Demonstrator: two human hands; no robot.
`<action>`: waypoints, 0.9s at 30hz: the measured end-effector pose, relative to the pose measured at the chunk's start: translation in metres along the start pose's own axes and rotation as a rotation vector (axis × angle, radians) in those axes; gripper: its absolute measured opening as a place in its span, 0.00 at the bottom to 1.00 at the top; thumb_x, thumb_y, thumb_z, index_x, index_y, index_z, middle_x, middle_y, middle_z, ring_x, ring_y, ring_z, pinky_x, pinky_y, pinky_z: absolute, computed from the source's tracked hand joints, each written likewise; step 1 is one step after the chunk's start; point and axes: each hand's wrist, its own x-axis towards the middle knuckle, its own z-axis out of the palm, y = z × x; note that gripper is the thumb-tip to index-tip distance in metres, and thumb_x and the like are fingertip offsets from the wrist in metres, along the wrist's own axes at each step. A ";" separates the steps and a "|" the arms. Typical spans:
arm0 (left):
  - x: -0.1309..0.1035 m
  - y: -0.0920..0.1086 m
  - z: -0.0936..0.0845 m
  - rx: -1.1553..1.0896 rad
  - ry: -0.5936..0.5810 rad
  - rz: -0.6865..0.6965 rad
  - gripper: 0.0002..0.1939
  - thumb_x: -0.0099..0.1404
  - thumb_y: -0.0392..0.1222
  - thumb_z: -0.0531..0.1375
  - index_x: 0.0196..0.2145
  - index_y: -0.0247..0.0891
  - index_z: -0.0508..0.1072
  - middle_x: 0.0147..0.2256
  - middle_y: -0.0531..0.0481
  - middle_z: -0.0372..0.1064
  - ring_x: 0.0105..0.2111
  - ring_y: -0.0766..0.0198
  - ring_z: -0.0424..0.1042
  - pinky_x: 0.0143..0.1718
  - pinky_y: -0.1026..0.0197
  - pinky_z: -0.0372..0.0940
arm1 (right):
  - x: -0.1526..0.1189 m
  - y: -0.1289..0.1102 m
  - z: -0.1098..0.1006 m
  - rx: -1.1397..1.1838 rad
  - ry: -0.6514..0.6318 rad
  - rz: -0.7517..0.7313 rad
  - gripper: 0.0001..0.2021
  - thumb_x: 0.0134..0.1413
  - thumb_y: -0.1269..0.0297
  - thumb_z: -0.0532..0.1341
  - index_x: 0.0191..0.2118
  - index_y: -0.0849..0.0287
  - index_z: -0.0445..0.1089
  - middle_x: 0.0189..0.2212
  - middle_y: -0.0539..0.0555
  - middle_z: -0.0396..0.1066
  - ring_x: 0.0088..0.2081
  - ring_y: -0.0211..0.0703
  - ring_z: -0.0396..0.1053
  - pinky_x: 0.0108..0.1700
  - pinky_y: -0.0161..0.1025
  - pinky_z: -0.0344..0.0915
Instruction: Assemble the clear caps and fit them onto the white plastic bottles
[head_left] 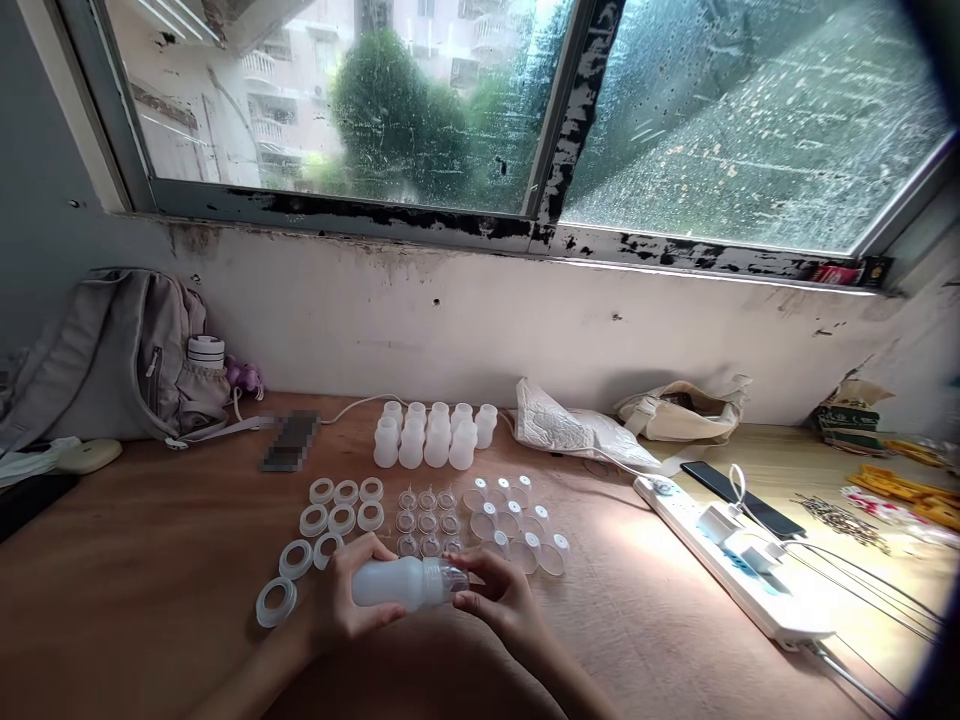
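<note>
Low over the near edge of the wooden table [180, 560], I hold a frosted baby bottle [397, 583] on its side, its base toward my left and its neck toward my right. My left hand [358, 592] is wrapped around the base end, thumb along the near side and fingers over the far side. My right hand [499, 592] pinches the clear teat [453, 578] at the mouth between thumb and fingers. The bottle lies between my two hands, touching the left palm side, with the teat against my right fingertips.

Just beyond my left hand, white screw rings [342, 520] lie flat in loose rows, one of them partly hidden behind that hand. Small clear teats [427, 522] sit in a grid past the bottle, and clear round pieces with white dots [513, 517] are laid out beyond my right hand. Farther back, more frosted bottles [437, 440] stand upright in two rows. A white power strip [731, 560] with plugs in it lies well to the right.
</note>
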 end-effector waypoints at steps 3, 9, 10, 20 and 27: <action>0.001 0.003 -0.001 -0.007 -0.052 -0.025 0.14 0.47 0.46 0.62 0.32 0.38 0.68 0.31 0.51 0.68 0.31 0.61 0.67 0.30 0.62 0.60 | 0.003 -0.002 -0.001 -0.034 0.010 -0.001 0.14 0.37 0.65 0.67 0.36 0.55 0.71 0.37 0.55 0.71 0.41 0.49 0.67 0.40 0.43 0.66; 0.004 0.007 -0.011 -0.162 -0.185 -0.052 0.19 0.58 0.50 0.52 0.45 0.42 0.67 0.44 0.48 0.67 0.43 0.58 0.65 0.44 0.59 0.59 | 0.006 -0.011 0.002 -0.085 0.088 0.014 0.16 0.41 0.60 0.65 0.40 0.54 0.70 0.39 0.55 0.71 0.42 0.49 0.66 0.44 0.45 0.63; 0.005 0.007 -0.014 -0.217 -0.241 -0.061 0.19 0.60 0.50 0.49 0.46 0.42 0.67 0.44 0.48 0.67 0.43 0.58 0.65 0.43 0.59 0.59 | 0.005 -0.013 0.002 -0.082 0.094 0.009 0.16 0.42 0.60 0.64 0.42 0.54 0.69 0.41 0.55 0.70 0.44 0.49 0.65 0.46 0.46 0.62; 0.004 -0.016 -0.034 -0.694 -0.572 -0.339 0.17 0.44 0.46 0.60 0.33 0.37 0.73 0.30 0.51 0.70 0.28 0.64 0.68 0.26 0.66 0.60 | -0.003 -0.017 0.018 0.074 -0.009 0.014 0.19 0.48 0.53 0.58 0.45 0.56 0.65 0.38 0.57 0.68 0.35 0.46 0.68 0.32 0.44 0.67; 0.070 -0.056 -0.076 -0.331 0.237 -0.113 0.27 0.45 0.50 0.62 0.42 0.36 0.64 0.39 0.45 0.69 0.38 0.56 0.69 0.35 0.59 0.65 | -0.001 -0.004 0.016 -0.101 -0.027 0.057 0.15 0.49 0.53 0.57 0.36 0.60 0.68 0.25 0.51 0.68 0.22 0.35 0.66 0.26 0.35 0.63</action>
